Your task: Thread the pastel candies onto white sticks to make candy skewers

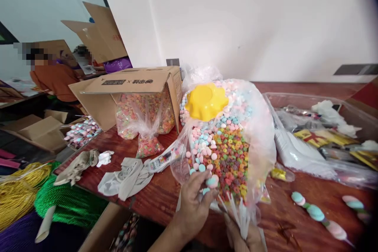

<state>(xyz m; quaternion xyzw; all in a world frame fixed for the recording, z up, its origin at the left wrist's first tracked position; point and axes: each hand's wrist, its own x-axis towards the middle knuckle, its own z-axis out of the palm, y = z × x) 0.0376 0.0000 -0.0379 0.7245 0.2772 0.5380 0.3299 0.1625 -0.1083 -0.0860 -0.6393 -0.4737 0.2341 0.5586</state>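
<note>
My left hand (193,201) has its thumb and fingers closed on a pink and blue marshmallow (212,182), at the near side of a clear plastic bag (262,134). Several thin white sticks (242,216) are bunched in my right hand (245,236), which is partly cut off by the lower edge. Loose pastel marshmallows (203,151) lie in the bag beside small coloured candy rings (232,157). On top rests a yellow scalloped bowl (207,101), turned upside down. To the right lies a stick threaded with marshmallows and green pieces (315,212).
Left of the bag, a cardboard box (126,80) lies open on its side, with bags of candy rings (147,118). Grey cloths (134,177) lie on the red table (165,206). A clear bin (295,98) holds packets. Two people sit far left, near gold and green fringe (65,201).
</note>
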